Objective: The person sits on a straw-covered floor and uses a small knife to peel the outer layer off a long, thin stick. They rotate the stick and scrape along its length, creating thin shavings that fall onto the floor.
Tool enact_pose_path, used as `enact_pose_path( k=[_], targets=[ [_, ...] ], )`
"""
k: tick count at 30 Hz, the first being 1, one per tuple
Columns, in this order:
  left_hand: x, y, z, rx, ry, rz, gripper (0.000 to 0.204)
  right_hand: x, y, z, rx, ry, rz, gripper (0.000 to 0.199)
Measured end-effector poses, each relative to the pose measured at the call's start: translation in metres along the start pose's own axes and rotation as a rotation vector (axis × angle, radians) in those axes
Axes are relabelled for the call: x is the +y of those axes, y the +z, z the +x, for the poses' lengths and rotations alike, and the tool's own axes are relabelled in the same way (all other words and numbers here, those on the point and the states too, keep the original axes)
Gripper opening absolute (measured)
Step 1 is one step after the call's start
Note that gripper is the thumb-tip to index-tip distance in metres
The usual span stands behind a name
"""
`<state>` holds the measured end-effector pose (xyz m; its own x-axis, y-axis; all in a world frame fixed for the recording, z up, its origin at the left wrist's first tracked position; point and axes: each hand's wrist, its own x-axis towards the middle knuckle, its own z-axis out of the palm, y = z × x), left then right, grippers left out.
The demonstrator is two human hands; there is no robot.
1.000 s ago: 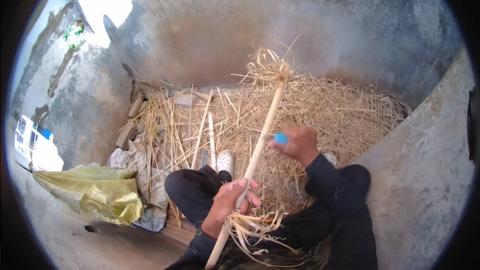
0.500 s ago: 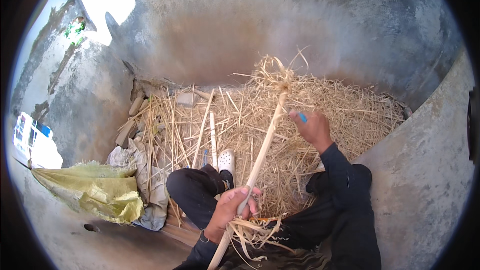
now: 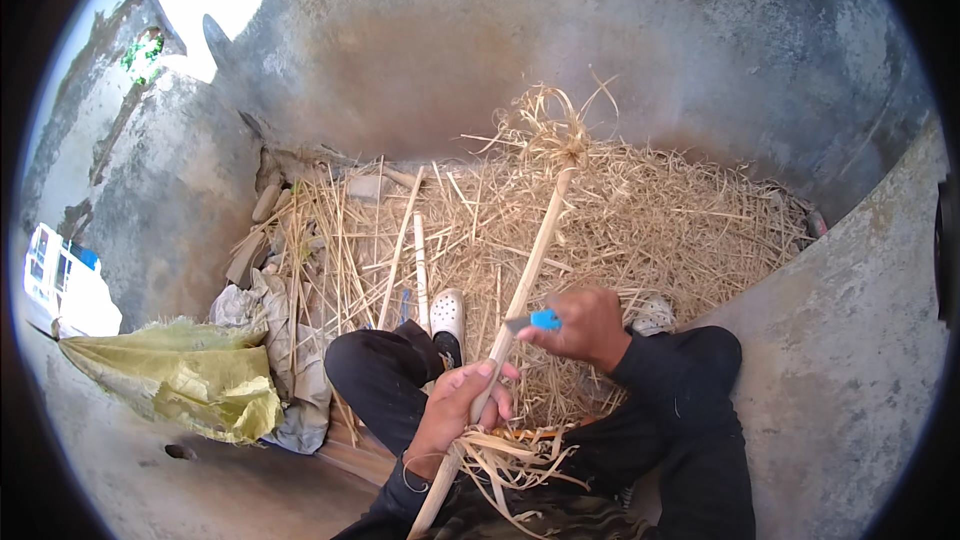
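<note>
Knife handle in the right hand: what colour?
Bright blue knife handle, head view.

A thick litter of straw-coloured shavings [image 3: 640,220] covers the ground against the grey concrete wall [image 3: 560,50]. A yellow-green woven sack [image 3: 180,375] lies crumpled to the left, next to a heap of grey cloth [image 3: 275,360]. Loose thin sticks [image 3: 420,265] lie among the shavings near a white perforated clog [image 3: 447,315].
</note>
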<state>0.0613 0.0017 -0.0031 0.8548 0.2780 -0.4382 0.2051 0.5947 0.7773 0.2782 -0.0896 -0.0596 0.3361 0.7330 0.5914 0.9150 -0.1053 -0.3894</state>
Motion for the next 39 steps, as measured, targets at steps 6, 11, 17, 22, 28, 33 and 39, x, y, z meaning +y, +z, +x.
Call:
enact_pose_path(
  k=[6, 11, 17, 22, 28, 33, 39],
  targets=[
    [0.008, 0.007, -0.003, 0.013, 0.013, 0.055, 0.040, 0.014, -0.003, 0.012, 0.088, -0.084, -0.083, 0.068],
    [0.007, 0.010, -0.002, 0.009, 0.032, 0.053, 0.039, 0.034, -0.004, 0.018, 0.156, -0.080, -0.182, 0.070],
    [0.003, 0.014, -0.008, -0.007, 0.007, 0.084, 0.038, 0.069, -0.005, 0.030, 0.121, 0.237, -0.299, 0.066],
    [-0.006, 0.021, -0.011, -0.061, -0.070, 0.141, 0.038, 0.124, -0.029, 0.046, 0.136, 0.487, -0.087, 0.058],
    [-0.006, 0.006, -0.009, -0.024, -0.021, 0.098, 0.040, 0.076, -0.026, 0.038, -0.005, 0.501, -0.043, 0.071],
    [-0.003, 0.003, -0.003, 0.012, 0.009, 0.048, 0.042, -0.010, -0.015, -0.006, -0.096, 0.036, 0.083, 0.065],
    [-0.003, 0.011, -0.007, 0.074, 0.091, 0.166, 0.042, 0.006, -0.004, 0.003, -0.030, 0.055, -0.018, 0.067]
  ],
)
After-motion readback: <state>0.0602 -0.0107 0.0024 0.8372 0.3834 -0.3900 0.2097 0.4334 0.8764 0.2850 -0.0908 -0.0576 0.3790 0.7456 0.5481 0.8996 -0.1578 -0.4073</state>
